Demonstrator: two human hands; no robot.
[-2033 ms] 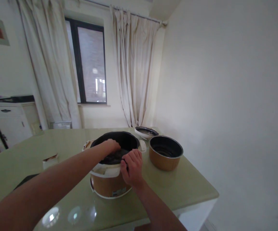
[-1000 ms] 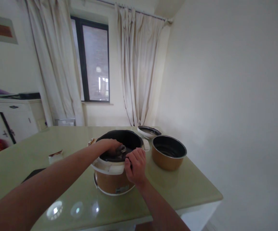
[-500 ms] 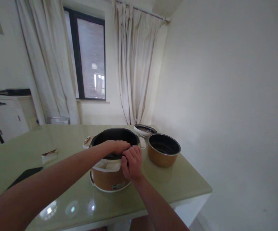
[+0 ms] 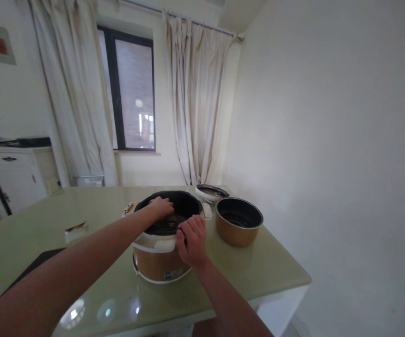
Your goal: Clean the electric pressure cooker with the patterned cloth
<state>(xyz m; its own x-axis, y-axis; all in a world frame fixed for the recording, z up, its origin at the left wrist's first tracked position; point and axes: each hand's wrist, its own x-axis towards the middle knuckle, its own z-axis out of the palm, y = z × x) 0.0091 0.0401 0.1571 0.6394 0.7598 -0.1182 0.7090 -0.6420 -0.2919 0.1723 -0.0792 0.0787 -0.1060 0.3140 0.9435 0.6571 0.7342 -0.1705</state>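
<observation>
An electric cooker body (image 4: 156, 264), brown with a white rim and base, stands on the table with its dark inside uncovered. My left hand (image 4: 162, 207) reaches into it at the left inner wall. Its fingers are bent and partly hidden, and whatever they hold cannot be made out. Gripping the cooker's front right rim is my right hand (image 4: 192, 238), fingers curled over the edge. Just right of the cooker sits a brown inner pot (image 4: 239, 232) with a black inside. Behind that pot lies a round white lid (image 4: 205, 196), dark inner side up.
The pale green glossy table (image 4: 276, 267) ends at the front and right, beside a white wall. A small white packet-like thing (image 4: 76, 232) lies on the left. A dark flat object (image 4: 37, 264) is partly covered by my left forearm.
My left hand has moved left inside the cooker, from near the right hand toward the left wall. More of the cooker's dark inside shows. The right hand keeps its hold on the rim.
</observation>
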